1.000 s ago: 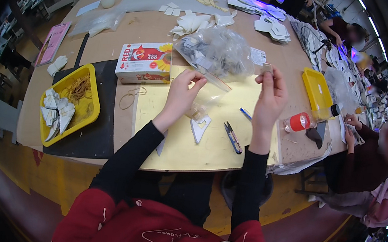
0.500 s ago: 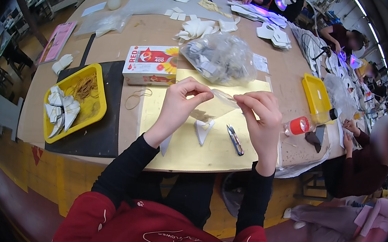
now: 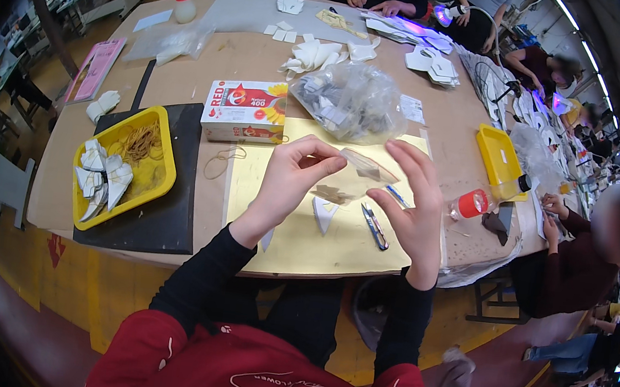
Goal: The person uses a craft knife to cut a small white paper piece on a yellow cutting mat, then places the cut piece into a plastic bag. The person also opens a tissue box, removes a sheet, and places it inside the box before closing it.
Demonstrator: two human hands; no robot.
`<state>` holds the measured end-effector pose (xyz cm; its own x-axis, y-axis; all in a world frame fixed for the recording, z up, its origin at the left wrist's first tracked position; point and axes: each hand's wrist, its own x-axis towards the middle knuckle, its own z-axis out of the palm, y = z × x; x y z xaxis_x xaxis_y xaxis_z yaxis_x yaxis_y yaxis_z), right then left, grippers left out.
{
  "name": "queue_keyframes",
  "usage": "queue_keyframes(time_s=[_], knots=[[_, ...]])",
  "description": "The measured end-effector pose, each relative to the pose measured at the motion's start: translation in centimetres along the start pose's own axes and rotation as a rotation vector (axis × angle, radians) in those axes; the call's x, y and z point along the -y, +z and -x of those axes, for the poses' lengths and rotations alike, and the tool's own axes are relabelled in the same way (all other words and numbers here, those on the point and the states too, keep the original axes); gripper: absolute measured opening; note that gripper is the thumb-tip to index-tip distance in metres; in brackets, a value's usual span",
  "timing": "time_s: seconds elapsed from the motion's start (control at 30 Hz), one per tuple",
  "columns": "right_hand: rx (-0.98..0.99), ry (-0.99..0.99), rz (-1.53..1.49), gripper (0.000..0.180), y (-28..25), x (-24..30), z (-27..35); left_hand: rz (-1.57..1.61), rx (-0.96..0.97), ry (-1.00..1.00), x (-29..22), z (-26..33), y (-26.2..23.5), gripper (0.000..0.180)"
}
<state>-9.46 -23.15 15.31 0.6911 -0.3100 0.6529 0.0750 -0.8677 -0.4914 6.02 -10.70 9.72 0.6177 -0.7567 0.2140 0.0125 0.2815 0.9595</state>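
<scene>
My left hand [image 3: 288, 183] pinches a small clear plastic bag [image 3: 358, 174] by its left edge, above a yellow sheet [image 3: 295, 257]. Some darker content seems to show through the bag, but I cannot make out what it is. At the bag's right side, my right hand [image 3: 418, 213] is open, thumb and fingers apart around its edge. Below the bag lies a white triangular piece [image 3: 324, 215]. To the right of that piece are thread snips [image 3: 374, 226], and a thin blue item [image 3: 397, 196] shows beside my right thumb.
Left on a black mat stands a yellow tray [image 3: 165, 177] with rubber bands and white pieces. A red-and-white box [image 3: 245, 113] and a large clear bag of grey pieces [image 3: 351, 100] sit beyond my hands. At right are a bottle [image 3: 472, 204] and another yellow tray [image 3: 494, 153]. Co-workers sit around.
My right hand has let go of the bag's edge and spread its fingers. The bag now hangs wider from my left hand, and the blue item has come into sight.
</scene>
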Motion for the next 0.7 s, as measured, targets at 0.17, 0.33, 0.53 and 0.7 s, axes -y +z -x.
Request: queue_keyframes(time_s=[0.17,0.33,0.53,0.7], knots=[[0.011,0.212,-0.199,0.023,0.2,-1.5,1.4,0.153,0.078,-0.065,-1.0,0.6,1.1,0.015],[0.038,0.309,-0.348,0.015,0.2,-1.0,1.5,0.022,0.152,0.076,-0.5,0.2,1.1,0.015],[-0.106,0.297,-0.489,0.025,0.7,-1.0,1.8,0.113,0.121,0.008,-0.9,0.6,0.7,0.019],[0.035,0.060,-0.170,0.042,0.3,-0.7,2.0,0.210,0.120,0.014,-0.6,0.6,1.5,0.024]])
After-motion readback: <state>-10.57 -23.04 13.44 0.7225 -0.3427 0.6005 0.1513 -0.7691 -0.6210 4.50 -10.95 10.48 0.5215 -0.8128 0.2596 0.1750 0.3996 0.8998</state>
